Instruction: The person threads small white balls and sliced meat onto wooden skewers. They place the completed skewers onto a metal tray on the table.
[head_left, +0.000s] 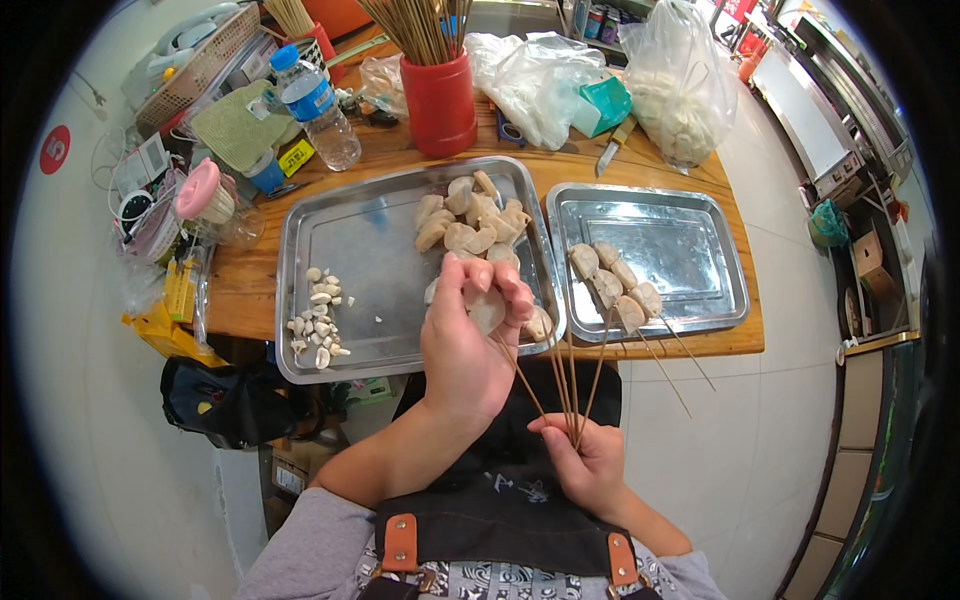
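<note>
My left hand is cupped around a pale, round food slice above the large metal tray. In my right hand is a fan of several thin wooden skewers, pinched near their lower ends. One skewer slants up to the slice in my left hand; whether it pierces the slice I cannot tell. Pale slices are heaped at the tray's upper right, and small whitish pieces lie at its left. On the smaller metal tray, slices on skewers rest with sticks sticking out over the edge.
Along the back of the wooden table stand a water bottle, a red container full of sticks and a filled plastic bag. A knife lies behind the small tray. A pink-lidded jar stands at the left.
</note>
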